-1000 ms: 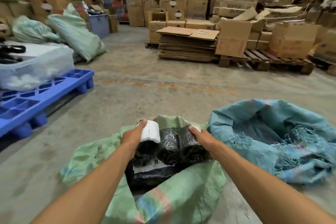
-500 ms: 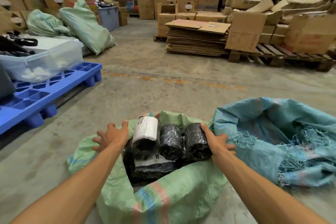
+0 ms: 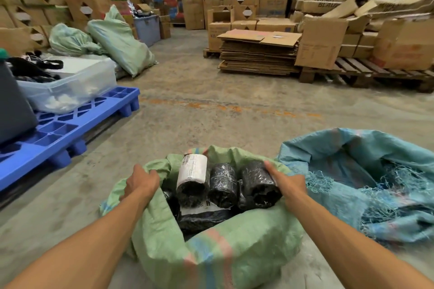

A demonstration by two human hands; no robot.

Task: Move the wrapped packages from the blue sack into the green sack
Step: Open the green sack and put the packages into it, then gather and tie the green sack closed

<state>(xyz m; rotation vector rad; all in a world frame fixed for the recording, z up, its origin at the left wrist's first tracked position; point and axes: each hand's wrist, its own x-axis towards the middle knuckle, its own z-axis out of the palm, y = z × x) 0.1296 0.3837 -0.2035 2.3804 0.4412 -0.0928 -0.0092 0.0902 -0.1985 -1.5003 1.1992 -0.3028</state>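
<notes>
We see 3 wrapped packages (image 3: 223, 183) lying side by side on top of others inside the green sack (image 3: 211, 258). Our left hand (image 3: 141, 183) grips the sack's left rim, fingers curled over the fabric. Our right hand (image 3: 285, 182) rests straight-fingered against the rightmost package. The blue sack (image 3: 366, 178) lies just right of the green sack. We judge the placing step complete; the next move calls for reaching back into the blue sack.
</notes>
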